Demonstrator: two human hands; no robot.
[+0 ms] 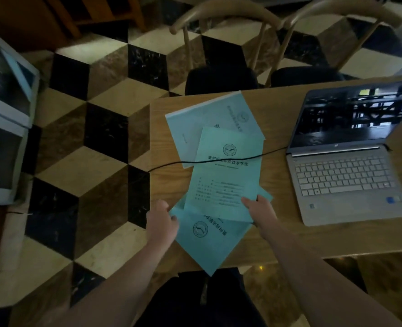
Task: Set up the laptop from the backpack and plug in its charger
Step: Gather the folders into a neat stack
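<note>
We see the laptop [346, 159] already open on the tabletop [278, 237], at about three o'clock from our hands, with its dark screen tilted back and its keyboard facing us. A black charger cable [221, 160] is joined to the left edge of the laptop and runs toward nine o'clock, over the papers, and drops off the left edge of the tabletop; where its other end goes we cannot tell, and the backpack is not in view. Three blue-green booklets lie in a loose fan between us and the cable. Our right hand [257, 207] pinches the near right corner of the middle booklet [226, 175], with the thumb on top and the fingers under it. Our left hand [163, 219] holds the left edge of the nearest booklet [204, 241], which hangs over the tabletop edge toward six o'clock; its fingers are curled around the paper. The far booklet [209, 121] rests at twelve o'clock, partly under the middle one. We judge that both grips are on the edges because the papers lie under the cable, and we want to gather them without pulling the cable. The laptop part of the task seems nearly done. Two chairs [221, 74] stand beyond the tabletop at twelve o'clock.
</note>
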